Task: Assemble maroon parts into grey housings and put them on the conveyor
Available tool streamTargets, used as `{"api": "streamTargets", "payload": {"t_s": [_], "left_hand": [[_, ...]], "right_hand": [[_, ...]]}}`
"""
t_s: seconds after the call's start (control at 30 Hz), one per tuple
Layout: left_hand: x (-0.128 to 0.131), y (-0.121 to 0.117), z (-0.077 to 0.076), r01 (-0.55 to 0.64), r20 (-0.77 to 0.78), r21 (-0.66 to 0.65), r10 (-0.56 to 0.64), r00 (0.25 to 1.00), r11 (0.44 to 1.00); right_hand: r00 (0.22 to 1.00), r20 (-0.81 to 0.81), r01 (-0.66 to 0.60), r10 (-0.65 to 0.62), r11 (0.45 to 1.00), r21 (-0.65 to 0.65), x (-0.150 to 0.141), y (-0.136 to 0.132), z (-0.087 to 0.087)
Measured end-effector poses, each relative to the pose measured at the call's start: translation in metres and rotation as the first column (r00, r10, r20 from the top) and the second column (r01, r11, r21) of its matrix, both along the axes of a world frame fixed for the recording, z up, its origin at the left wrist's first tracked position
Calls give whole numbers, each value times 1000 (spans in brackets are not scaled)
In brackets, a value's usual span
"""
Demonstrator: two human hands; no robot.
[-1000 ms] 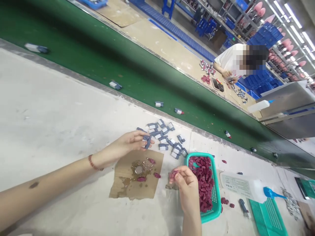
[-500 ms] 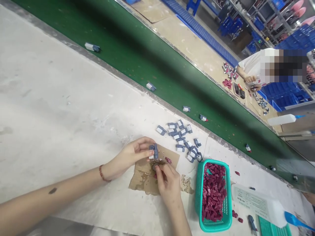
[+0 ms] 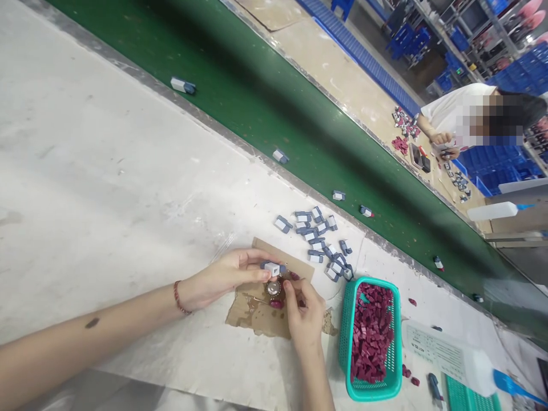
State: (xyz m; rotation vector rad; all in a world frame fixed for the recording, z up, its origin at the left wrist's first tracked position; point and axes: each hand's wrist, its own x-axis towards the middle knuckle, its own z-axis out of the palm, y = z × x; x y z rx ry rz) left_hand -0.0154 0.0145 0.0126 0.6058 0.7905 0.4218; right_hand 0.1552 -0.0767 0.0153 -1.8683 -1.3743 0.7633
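Observation:
My left hand point(image 3: 226, 275) pinches a small grey-blue and white block point(image 3: 271, 267) over a stained cardboard scrap point(image 3: 257, 311). My right hand point(image 3: 305, 313) is closed in a pinch right beside it, fingertips at a small round glue cap point(image 3: 273, 287) on the cardboard; a dark red piece seems to be between its fingers. A loose pile of grey-blue blocks point(image 3: 319, 240) lies just beyond. A teal basket point(image 3: 347, 337) full of dark red pieces stands to the right of my right hand.
A green conveyor belt point(image 3: 265, 108) runs diagonally behind the white table, carrying several spaced blocks. A white glue bottle with blue nozzle point(image 3: 454, 357) and a teal lid point(image 3: 468, 397) lie at the lower right. Across the belt, another person point(image 3: 462, 117) works at a bench.
My left hand picked a block from the pile and brought it over the cardboard. My right hand moved from the basket to the glue cap beside it.

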Motion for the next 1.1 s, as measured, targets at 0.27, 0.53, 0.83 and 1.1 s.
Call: {"api": "streamTargets", "payload": {"t_s": [0.27,0.53,0.83,1.1], "left_hand": [[6,-8,-1,-53,18,-31,54,998,998],[7,-11,5,-77,46,-42,79,996,996],[8,-18,-4,-50,-84,41,53,995,998],[25,-5,14,310,-326,334,-200,924,890]], "right_hand": [[815,-533,279,-226,960,19,-7,3,9],[785,-583,262,-211,965,3,-23,14,18],[862,-488,148,-135,989,-13,-21,8,19],[919,-347,195,-185,981,-7,-4,-11,18]]}}
